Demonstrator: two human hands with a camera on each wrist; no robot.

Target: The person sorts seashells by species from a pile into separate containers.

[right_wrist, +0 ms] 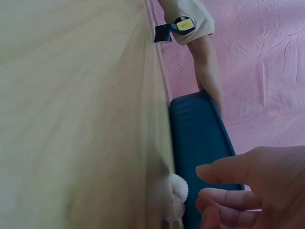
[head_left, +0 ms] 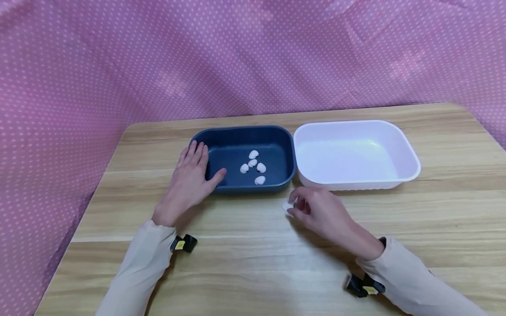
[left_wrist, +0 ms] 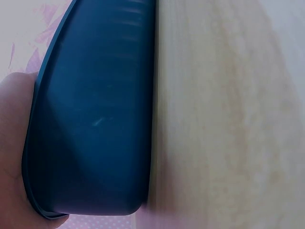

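Note:
A dark blue tub (head_left: pixel 245 189) holds several small white seashells (head_left: pixel 261 167) on its floor. My left hand (head_left: pixel 189 175) rests on the tub's left side, fingers straight along the rim and thumb over the front edge. In the left wrist view, part of that hand (left_wrist: pixel 12 148) lies against the tub's rim. On the table, in front of the tub's right corner, is another white seashell (head_left: pixel 287 206). My right hand (head_left: pixel 322 213) is right beside it, thumb and fingers bent and parted. The right wrist view shows a small gap between the thumb and this ribbed shell (right_wrist: pixel 179 187).
A white tub (head_left: pixel 357 182) stands right of the blue one, their rims side by side. Both are on a wood-grain table (head_left: pixel 237 263). A pink dotted cloth (head_left: pixel 253 57) hangs behind the table. Each wrist wears a small black camera (head_left: pixel 189 242).

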